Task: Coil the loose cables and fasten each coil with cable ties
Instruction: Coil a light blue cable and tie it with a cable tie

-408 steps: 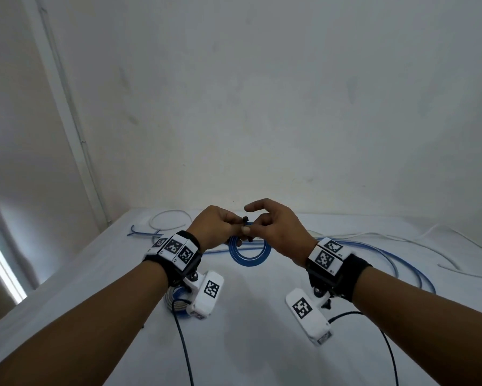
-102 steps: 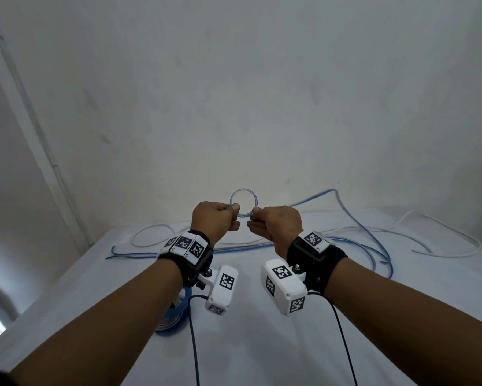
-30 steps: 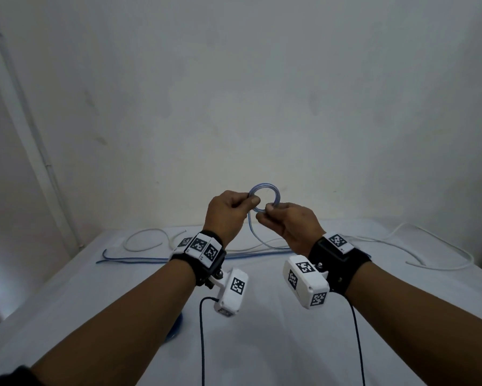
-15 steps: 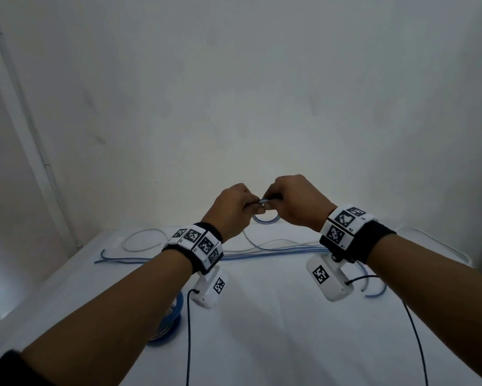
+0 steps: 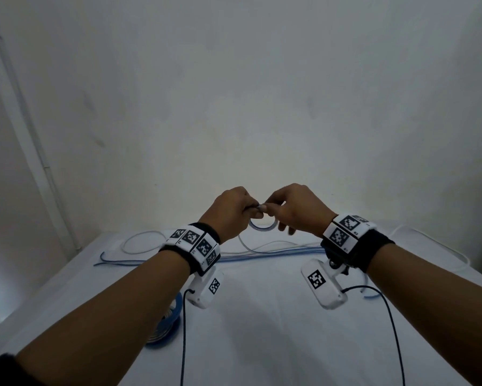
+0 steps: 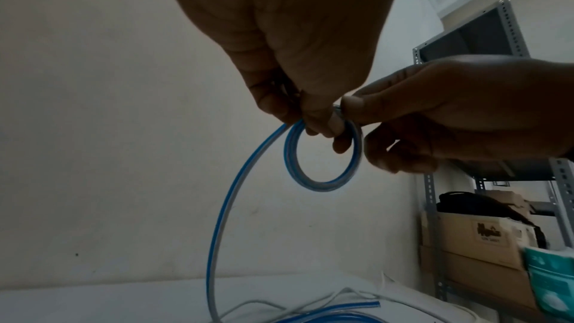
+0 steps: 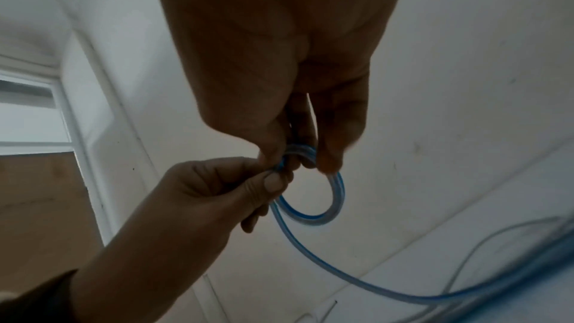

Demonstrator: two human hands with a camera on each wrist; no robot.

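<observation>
Above the table [image 5: 262, 316], left hand [image 5: 230, 211] and right hand [image 5: 297, 208] pinch the blue cable coil [image 6: 323, 156], wrist views showing 1 strand trailing down.

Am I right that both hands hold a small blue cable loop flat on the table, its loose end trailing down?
Not quite. Both the left hand and right hand pinch the cable loop, but it hangs in the air above the table, not flat on it. The left wrist view shows this; the loose end does trail down.
</observation>
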